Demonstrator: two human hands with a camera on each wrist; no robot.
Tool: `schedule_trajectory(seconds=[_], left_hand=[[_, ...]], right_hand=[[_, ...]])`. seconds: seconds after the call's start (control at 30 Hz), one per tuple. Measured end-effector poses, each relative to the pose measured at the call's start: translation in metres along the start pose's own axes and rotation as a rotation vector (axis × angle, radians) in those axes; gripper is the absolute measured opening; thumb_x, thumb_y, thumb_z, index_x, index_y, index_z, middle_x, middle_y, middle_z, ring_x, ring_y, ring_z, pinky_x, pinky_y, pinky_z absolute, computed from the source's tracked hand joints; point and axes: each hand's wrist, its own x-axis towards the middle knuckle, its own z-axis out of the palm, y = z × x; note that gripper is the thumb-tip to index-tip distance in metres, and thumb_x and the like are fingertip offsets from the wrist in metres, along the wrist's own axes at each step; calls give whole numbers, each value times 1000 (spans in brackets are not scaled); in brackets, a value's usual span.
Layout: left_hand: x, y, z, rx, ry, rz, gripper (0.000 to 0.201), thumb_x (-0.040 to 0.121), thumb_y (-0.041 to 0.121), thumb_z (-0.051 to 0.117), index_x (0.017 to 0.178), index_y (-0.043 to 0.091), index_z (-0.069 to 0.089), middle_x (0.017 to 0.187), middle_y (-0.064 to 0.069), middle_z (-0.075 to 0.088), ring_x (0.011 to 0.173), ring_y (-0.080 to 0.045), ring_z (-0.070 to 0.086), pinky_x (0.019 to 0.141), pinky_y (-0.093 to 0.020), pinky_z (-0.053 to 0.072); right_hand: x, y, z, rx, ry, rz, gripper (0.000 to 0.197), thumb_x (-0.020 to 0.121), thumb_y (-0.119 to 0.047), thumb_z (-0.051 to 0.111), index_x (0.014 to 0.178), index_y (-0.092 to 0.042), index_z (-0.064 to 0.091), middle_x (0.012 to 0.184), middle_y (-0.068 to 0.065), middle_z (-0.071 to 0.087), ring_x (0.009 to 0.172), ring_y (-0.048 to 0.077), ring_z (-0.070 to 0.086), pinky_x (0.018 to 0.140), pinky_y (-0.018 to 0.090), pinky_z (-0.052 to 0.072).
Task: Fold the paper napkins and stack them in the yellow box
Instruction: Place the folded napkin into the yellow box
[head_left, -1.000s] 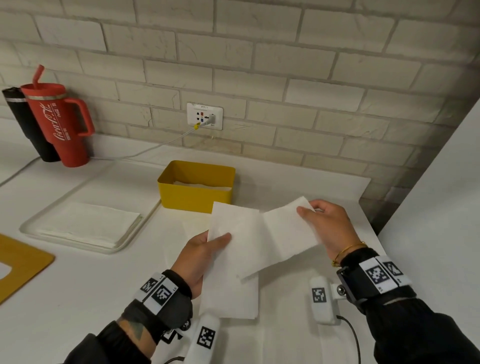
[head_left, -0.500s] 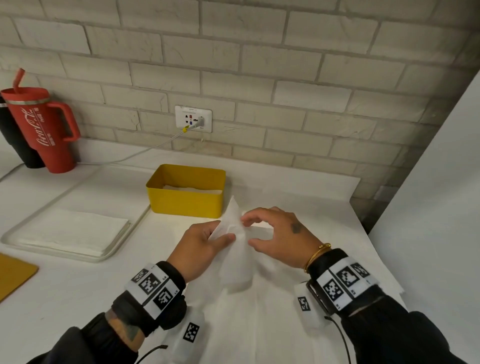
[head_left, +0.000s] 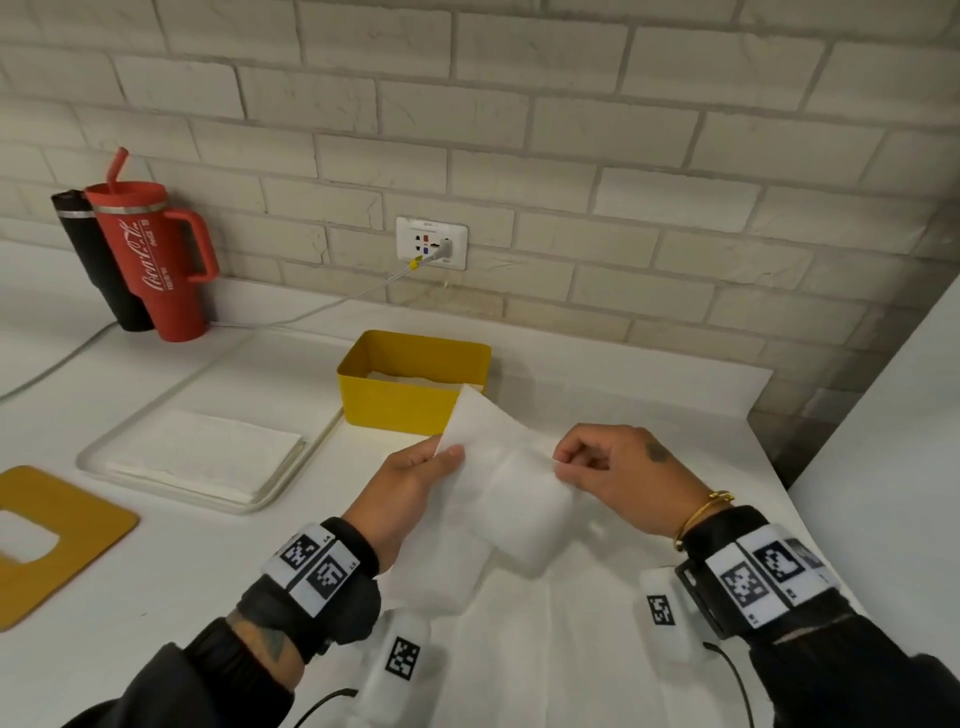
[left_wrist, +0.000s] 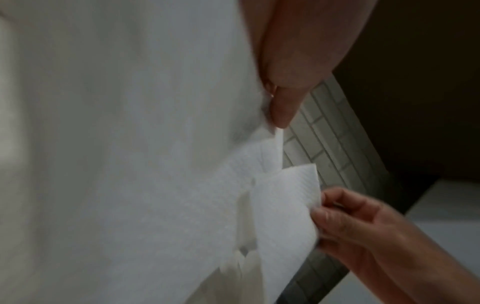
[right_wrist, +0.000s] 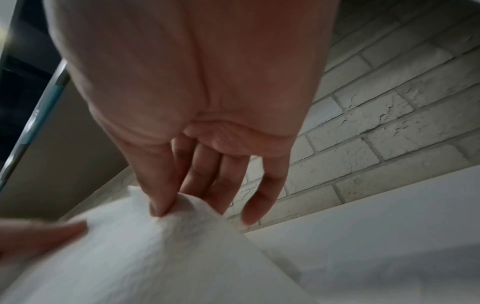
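Plainly the napkin (head_left: 498, 478) is thin, limp paper, sagging mid-fold above the worktop's (head_left: 156, 597) near edge, just in front of the box (head_left: 395, 405). The left hand (head_left: 402, 486) pinches its left edge and the right hand (head_left: 618, 475) pinches the right corner. It likely weighs almost nothing and tears easily; edges and corners seem the best hold.

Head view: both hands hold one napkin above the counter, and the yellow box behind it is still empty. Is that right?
Not quite. The left hand and right hand do hold one napkin above the counter, but the yellow box is not empty: the head view shows white paper already lying inside it.
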Motion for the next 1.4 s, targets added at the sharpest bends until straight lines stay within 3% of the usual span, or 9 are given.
schedule_trajectory(seconds=[0.1,0.23,0.37,0.57,0.8,1.0,1.1,1.3,1.4], left_hand=[[3,0,-3,-130,42,-5,28,104,12,51,126,12,68,117,-13,75,103,-31,72,85,-41,58],[3,1,2,-265,12,-4,34,103,9,47,130,19,66,122,-12,73,106,-33,71,89,-45,58],[-1,3,24,-411,-43,-25,34,105,26,47,133,20,63,126,-11,71,118,-33,67,98,-46,53],[-8,-1,37,-476,-138,-60,47,105,40,39,130,11,66,128,-16,70,116,-32,68,99,-45,50],[-6,-7,32,-484,-171,-100,51,107,46,34,139,16,60,134,-16,66,124,-36,63,108,-49,45],[-4,-7,32,-482,-171,-80,53,106,48,32,139,17,60,135,-15,66,125,-35,63,110,-50,43],[-4,-6,33,-436,-147,-59,55,105,51,34,140,18,59,136,-14,66,126,-33,62,112,-51,42],[-3,-6,35,-304,-135,-23,38,105,25,46,137,7,59,127,-14,71,118,-32,68,100,-42,54],[0,-6,33,-309,-109,-26,36,105,22,47,134,6,60,125,-16,71,115,-33,69,95,-43,57]], right_hand=[[-3,-3,-14,129,-22,14,15,90,-14,74,85,-28,73,78,-8,72,72,7,67,76,26,53],[-9,-25,-24,619,31,-44,11,86,-4,72,90,-14,73,79,0,74,71,10,65,67,22,53],[-4,-34,-2,928,183,109,2,90,-11,69,91,-11,71,82,4,71,68,13,64,60,24,53],[1,-22,35,992,324,343,4,94,-11,68,96,-10,72,90,7,74,78,18,68,71,33,56],[6,-17,41,1007,388,380,7,93,-11,70,100,-12,72,105,16,74,92,24,67,94,46,55],[8,-14,43,983,381,359,5,93,-12,70,97,-12,73,99,16,71,90,25,64,95,49,55],[9,-11,44,947,386,362,7,93,-14,70,100,-12,73,106,25,70,91,25,64,98,54,54],[9,-8,47,926,393,362,8,93,-17,71,99,-13,73,111,23,70,94,28,69,96,52,56],[7,-5,48,887,373,340,26,87,-29,78,108,-16,69,107,9,75,104,28,71,91,43,58]])
